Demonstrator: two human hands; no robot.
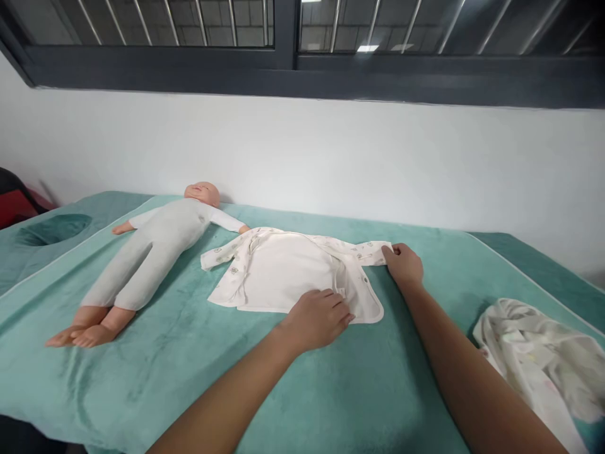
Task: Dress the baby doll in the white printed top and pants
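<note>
Far left of the shirt (286, 271), at the wall side: a red and black item (16, 207), cut off by the view, identity unclear. Nearer the shirt, a dark oval hollow (57, 229) in the green covering.

Directly left of the shirt: doll (172, 224) in a pale suit, on its back, head toward the wall, bare feet toward the near side. One arm reaches out to the shirt's upper left; contact there cannot be told.

Shirt: white, small print on sleeves and edges, laid open and flat on the green sheet (368, 391), plain inner face up, sleeves out to both sides.

Left hand (321, 318): over the shirt's near edge, right of its middle, back of hand up. Fingers close together and bent; cannot tell whether they grip the fabric or only rest on it.

Right hand (405, 261): at the end of the shirt's right sleeve, thumb and forefinger pinched on the cuff.

Right of the shirt, well apart and nearer: crumpled pale cloth (534, 350), partly behind the right forearm.

Beyond the shirt, full width: white wall (302, 157), with a dark-framed, barred window (283, 69) above.
</note>
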